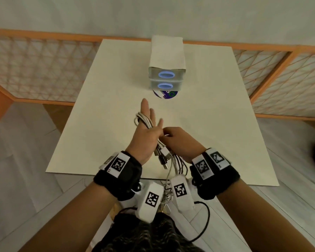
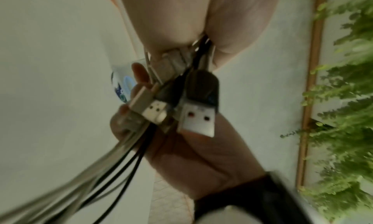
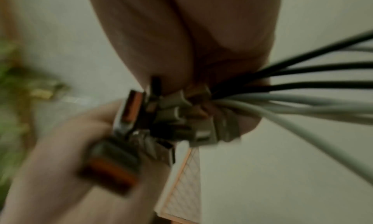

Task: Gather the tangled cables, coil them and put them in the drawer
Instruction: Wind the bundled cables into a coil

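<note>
My left hand (image 1: 150,118) is raised over the near half of the table with its fingers straight. White cable loops (image 1: 141,120) are wound round those fingers. The bundle runs down across the palm to a cluster of USB plugs (image 1: 163,155) beside the wrists. My right hand (image 1: 169,134) grips the bundle at the left palm, fingers curled round it. In the left wrist view the plugs (image 2: 191,115) hang in front of the right hand (image 2: 201,157), and black and white cables (image 2: 96,173) trail away. The small drawer unit (image 1: 166,57) stands at the table's far middle, both drawers closed.
A printed disc (image 1: 165,94) lies in front of the drawer unit on the cream table (image 1: 107,99). Loose cable ends (image 1: 171,171) hang over the near table edge towards my lap. Orange-framed lattice panels (image 1: 35,66) stand round the table.
</note>
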The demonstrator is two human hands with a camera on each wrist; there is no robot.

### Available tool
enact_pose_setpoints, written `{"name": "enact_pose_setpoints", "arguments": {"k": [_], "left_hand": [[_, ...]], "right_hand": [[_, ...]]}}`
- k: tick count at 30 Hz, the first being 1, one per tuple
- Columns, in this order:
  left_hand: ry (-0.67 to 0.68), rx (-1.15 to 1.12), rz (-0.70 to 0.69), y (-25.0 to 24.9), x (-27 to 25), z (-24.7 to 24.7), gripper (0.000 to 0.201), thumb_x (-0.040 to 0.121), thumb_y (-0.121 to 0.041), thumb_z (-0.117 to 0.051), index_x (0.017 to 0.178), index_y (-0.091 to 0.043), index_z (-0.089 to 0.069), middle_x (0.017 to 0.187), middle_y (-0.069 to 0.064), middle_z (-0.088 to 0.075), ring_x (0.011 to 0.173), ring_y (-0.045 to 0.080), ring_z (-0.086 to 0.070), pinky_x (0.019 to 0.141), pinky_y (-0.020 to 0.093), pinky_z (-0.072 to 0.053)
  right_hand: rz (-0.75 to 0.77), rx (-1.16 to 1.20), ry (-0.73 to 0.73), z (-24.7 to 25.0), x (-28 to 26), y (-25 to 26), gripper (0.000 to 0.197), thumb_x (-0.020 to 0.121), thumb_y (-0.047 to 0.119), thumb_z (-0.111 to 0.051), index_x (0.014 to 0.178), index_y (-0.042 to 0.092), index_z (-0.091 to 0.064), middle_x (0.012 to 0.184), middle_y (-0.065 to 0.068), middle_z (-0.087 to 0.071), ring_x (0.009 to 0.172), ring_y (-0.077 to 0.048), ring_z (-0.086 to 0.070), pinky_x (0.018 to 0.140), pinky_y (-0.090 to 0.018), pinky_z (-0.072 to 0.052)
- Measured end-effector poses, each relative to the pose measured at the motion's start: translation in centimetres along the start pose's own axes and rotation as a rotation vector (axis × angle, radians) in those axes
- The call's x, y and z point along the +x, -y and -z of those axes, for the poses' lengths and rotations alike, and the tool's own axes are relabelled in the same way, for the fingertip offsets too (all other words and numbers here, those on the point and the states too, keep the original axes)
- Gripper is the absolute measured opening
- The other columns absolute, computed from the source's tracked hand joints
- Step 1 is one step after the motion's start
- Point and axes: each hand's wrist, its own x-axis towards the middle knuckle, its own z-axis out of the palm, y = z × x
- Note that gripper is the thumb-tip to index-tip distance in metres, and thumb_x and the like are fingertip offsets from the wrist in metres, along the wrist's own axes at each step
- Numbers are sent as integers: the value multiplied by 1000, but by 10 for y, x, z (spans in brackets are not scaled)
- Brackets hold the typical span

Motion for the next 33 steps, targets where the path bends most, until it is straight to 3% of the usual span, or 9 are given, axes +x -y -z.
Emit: {"name": "enact_pose_setpoints", "arguments": {"k": [6, 8, 11, 14, 17, 21, 24, 28, 33], "left_hand": [[71, 551, -275, 27, 7, 12, 103, 67, 12, -35, 140, -46, 8, 150, -21, 28, 144, 5, 18, 119, 33, -3], [-7, 549, -200, 30, 16, 27, 109, 68, 17, -38, 141, -46, 11, 152, -18, 31, 145, 6, 14, 117, 29, -18], [-12, 500, 45, 27, 25, 54, 109, 74, 21, -37, 144, -48, 10, 156, -20, 19, 146, 11, -3, 77, 11, -45], [277, 474, 220, 23, 20, 70, 87, 86, 17, -36, 148, -37, -8, 153, -17, -25, 140, 2, -26, 101, 21, -38], [379, 303, 377, 13, 6, 69, 54, 83, -6, -43, 133, -24, -45, 103, -3, -74, 100, 9, -66, 92, 22, -46], [430, 163, 516, 7, -7, 51, 46, 83, -41, -35, 70, -13, -69, 50, 17, -62, 44, 25, -57, 54, 32, -42], [514, 55, 504, 10, -11, 38, 71, 89, -65, -7, 94, -37, -72, 41, 15, -50, 27, 19, -42, 37, 20, -34], [687, 28, 521, 6, -12, 29, 104, 62, -89, -17, 110, -12, -68, 32, 4, -45, 25, 9, -34, 35, 17, -29], [675, -76, 342, -5, -17, 18, 34, 82, -34, -63, 104, -8, -69, 42, -4, -53, 36, 6, -45, 45, 17, -33]], "right_hand": [[58, -429, -99, -25, -1, 10, 17, 83, 7, -52, 99, 6, -58, 99, -12, -67, 89, -29, -61, 67, -27, -38], [68, -432, -122, -30, -7, 10, 14, 86, 12, -50, 96, 6, -58, 95, -14, -67, 82, -30, -59, 64, -30, -38], [129, -397, -55, -21, -18, 7, 18, 90, 14, -47, 99, 8, -61, 92, -14, -67, 72, -25, -51, 63, -31, -38], [260, -353, 49, 2, -21, 7, 23, 92, 13, -49, 110, 13, -63, 100, -7, -68, 82, -20, -57, 73, -29, -41], [330, -179, 89, 19, -15, 10, 21, 93, 13, -50, 109, 16, -65, 105, 2, -69, 94, -14, -61, 82, -26, -45], [376, 49, 207, 33, -9, 14, 17, 93, 14, -54, 108, 16, -61, 98, -13, -67, 77, -6, -60, 75, -18, -48], [363, 298, 362, 42, -7, 16, 18, 86, 9, -62, 103, 13, -63, 96, -25, -64, 83, -22, -59, 80, -29, -50], [303, 387, 283, 51, -1, 14, 8, 85, 14, -60, 87, 11, -66, 53, 3, -53, 49, -10, -39, 48, -22, -32], [159, 540, 78, 28, 15, 7, 15, 95, 18, -48, 84, 13, -57, 51, 1, -40, 42, -8, -35, 42, -16, -29]]}}
